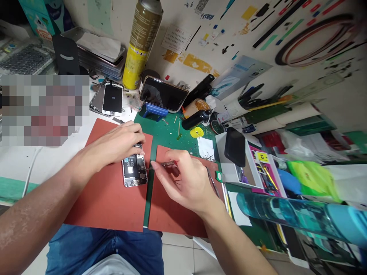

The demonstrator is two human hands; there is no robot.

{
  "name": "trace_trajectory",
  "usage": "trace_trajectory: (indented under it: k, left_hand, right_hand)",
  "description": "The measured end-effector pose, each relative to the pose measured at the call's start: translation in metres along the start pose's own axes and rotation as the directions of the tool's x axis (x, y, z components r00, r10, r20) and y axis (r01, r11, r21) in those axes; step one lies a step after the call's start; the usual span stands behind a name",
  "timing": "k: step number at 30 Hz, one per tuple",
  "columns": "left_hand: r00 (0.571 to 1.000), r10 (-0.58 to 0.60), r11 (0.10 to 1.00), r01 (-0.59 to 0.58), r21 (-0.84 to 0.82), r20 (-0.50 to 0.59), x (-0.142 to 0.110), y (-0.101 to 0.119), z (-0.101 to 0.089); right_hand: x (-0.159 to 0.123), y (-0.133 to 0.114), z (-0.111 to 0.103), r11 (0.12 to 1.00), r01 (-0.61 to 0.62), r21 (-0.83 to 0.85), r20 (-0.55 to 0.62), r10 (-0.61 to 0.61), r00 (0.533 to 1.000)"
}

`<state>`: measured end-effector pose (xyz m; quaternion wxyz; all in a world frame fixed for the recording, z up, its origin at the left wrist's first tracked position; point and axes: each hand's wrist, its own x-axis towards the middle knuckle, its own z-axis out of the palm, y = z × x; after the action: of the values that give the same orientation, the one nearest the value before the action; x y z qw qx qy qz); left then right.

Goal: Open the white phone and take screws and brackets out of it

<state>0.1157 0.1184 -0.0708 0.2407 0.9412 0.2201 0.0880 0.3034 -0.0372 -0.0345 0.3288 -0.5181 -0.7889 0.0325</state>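
Note:
An opened smartphone (132,170) lies on the left red-brown mat (106,202), its black battery and inner parts bare. My left hand (119,143) reaches over its upper end, fingers bent and gripping the edge; they cover that end. A slim, pointed metal tool (162,165) is pinched in my right hand (186,177). Its tip meets the inner parts at the phone's right side. The right hand hovers over the right red-brown mat (172,214). Tweezers (212,182) lie beyond its knuckles.
Behind the mats, a phone (163,93) leans on a blue stand (155,110). A white-framed screen (112,98) and a tall spray can (140,46) stand further left. To the right are a white box (255,179) with a dark phone (235,147) and a water bottle (286,212).

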Motion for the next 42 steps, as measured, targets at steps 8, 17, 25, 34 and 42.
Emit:
trace_trajectory:
  k: [8,17,25,34,42]
  left_hand:
    - [1.0,-0.007,1.0,0.006,0.017,0.006,0.001,-0.001,0.0]
    - [1.0,-0.009,1.0,0.009,0.003,0.003,0.001,0.0,0.0]
    - [1.0,-0.013,1.0,0.013,0.009,0.011,0.0,0.0,0.0]
    - [0.99,0.108,0.975,-0.124,-0.187,-0.096,-0.002,0.009,-0.007]
    - [1.0,0.013,0.904,-0.009,-0.427,0.007,0.0,0.022,-0.008]
  right_hand:
    - [0.0,-0.001,-0.001,1.0,0.028,-0.012,-0.019,-0.028,0.999]
    - [-0.004,-0.006,0.001,1.0,-0.027,-0.006,-0.052,0.026,0.998]
    - [-0.01,-0.008,0.005,0.998,-0.022,-0.064,-0.069,0.018,0.997]
    - [-0.018,0.011,0.009,0.894,-0.329,0.305,-0.373,0.43,0.822]
    - [-0.009,0.028,0.021,0.619,-0.366,0.695,-0.298,0.711,0.637]
